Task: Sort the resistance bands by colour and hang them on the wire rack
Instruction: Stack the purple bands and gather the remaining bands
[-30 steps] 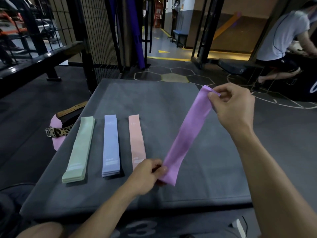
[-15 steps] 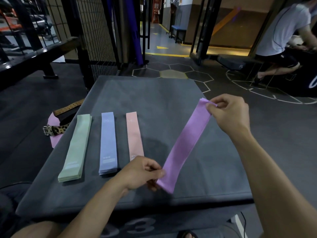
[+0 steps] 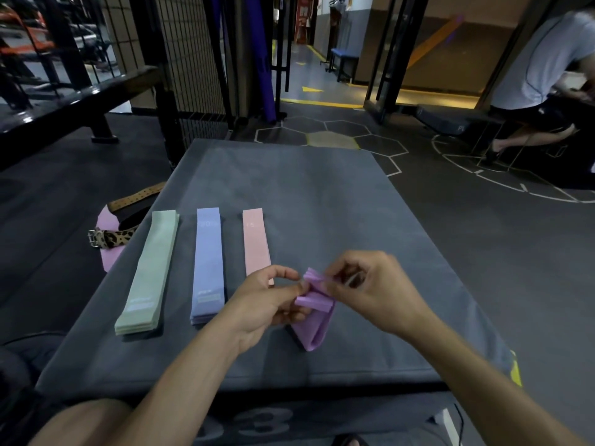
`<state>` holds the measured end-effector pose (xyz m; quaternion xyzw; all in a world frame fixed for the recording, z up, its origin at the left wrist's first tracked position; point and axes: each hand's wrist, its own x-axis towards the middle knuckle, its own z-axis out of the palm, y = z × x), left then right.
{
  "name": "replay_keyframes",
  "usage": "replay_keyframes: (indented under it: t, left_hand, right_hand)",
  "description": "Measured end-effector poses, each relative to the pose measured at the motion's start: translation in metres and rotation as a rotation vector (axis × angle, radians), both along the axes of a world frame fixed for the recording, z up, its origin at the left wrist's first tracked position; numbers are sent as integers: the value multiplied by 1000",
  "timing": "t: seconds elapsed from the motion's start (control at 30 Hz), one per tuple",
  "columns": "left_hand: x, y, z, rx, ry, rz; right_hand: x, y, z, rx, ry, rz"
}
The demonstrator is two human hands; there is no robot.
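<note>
A purple resistance band hangs folded between both hands just above the grey padded box. My left hand pinches one end of it and my right hand pinches the other end, the two ends close together. On the box to the left lie three flat piles side by side: green bands, blue bands and a pink band, whose near end is hidden behind my left hand. A black wire mesh rack stands behind the box at the far left.
A leopard-print belt and a brown belt lie on a pink pad on the floor left of the box. A black bench runs along the far left. A seated person is at the far right.
My right hand came down and towards my left hand, bringing the two ends of the purple band together. The band went from a stretched strip to a folded loop.
</note>
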<state>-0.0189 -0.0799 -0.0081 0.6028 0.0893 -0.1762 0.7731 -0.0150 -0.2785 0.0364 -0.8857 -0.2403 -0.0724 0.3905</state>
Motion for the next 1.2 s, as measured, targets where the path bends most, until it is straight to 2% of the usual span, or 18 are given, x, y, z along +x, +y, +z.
replay_keyframes:
  t: [0.53,0.77,1.0,1.2]
  left_hand:
    - [5,-2,0,76,9,0]
    - [4,-2,2,85,3,27]
    - [1,-3,6,87,18,49]
    - [-2,-5,11,-47,54,51]
  right_hand:
    - [-2,2,-7,-71,81,85]
    - [-4,3,-7,-72,-9,97]
    - [-9,7,-5,-158,-48,124]
    - [-13,16,-14,-307,-240,33]
